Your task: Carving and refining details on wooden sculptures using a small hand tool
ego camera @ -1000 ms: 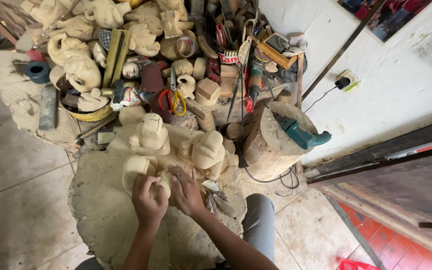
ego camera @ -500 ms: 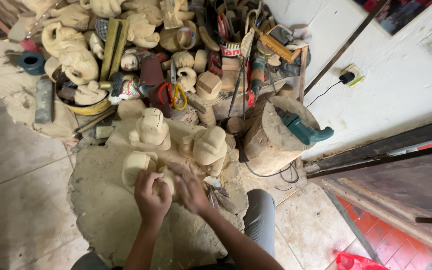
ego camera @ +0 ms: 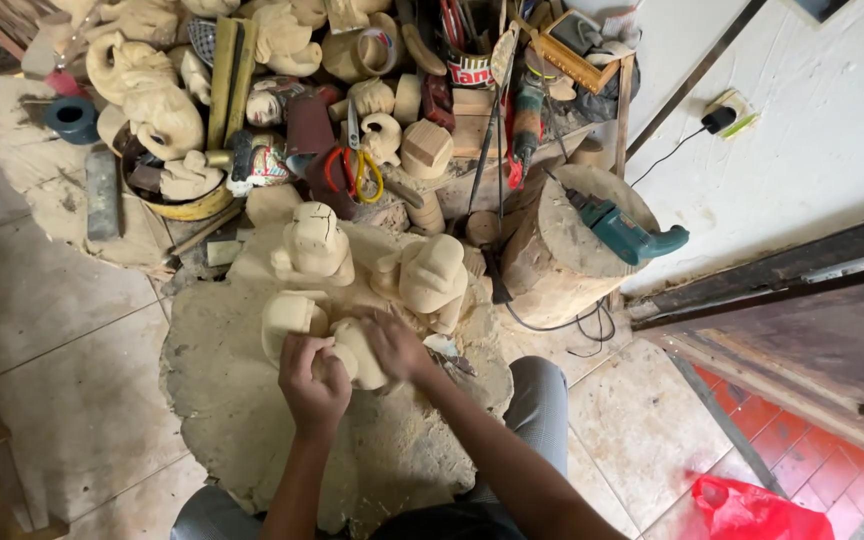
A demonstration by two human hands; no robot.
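At lower centre the left hand (ego camera: 314, 375) and right hand (ego camera: 392, 345) clasp a pale wooden carving (ego camera: 357, 352) resting on the sawdust-covered mat (ego camera: 222, 400); steadying it firmly seems wise, two similar carvings (ego camera: 314, 245) crowding just above.

Both forearms are bare from the elbows down to the wrists, with no sleeve reaching into view. The left hand (ego camera: 314, 385) and the right hand (ego camera: 392, 345) carry no glove, and no ring, watch or bracelet can be made out on them. The legs are covered by grey trousers (ego camera: 542, 400) of a plain, unpatterned cloth, seen at the right knee and again at the lower left edge. A dark garment (ego camera: 432, 520) shows at the waist, at the bottom of the view.
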